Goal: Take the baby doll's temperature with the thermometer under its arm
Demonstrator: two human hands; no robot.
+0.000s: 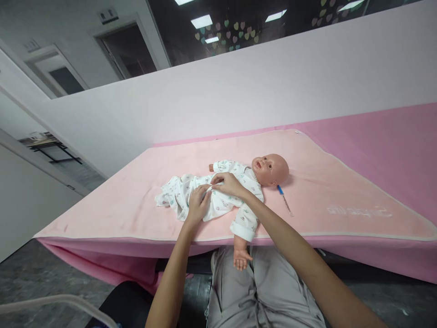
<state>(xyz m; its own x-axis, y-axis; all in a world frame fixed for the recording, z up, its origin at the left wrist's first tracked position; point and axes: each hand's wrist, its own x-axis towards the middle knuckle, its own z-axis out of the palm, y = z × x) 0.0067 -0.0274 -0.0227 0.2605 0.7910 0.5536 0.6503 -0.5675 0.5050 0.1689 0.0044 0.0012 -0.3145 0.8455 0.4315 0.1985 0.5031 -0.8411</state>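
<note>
A baby doll (pixel 269 168) lies on its back on a pale pink blanket (pixel 143 177), head to the right, dressed in a white printed romper (pixel 177 193). One doll arm hangs over the table's front edge. My left hand (pixel 198 205) pinches the romper's front at the belly. My right hand (pixel 227 183) rests on the chest, its fingers closed on the same fabric seam. A blue-tipped thermometer (pixel 284 199) lies beside the doll's head.
The blanket covers a table draped in darker pink cloth (pixel 392 150), set against a white partition wall (pixel 273 77). My grey trousers (pixel 262 287) show below the table's edge. A white curved rail (pixel 58 303) sits at the lower left.
</note>
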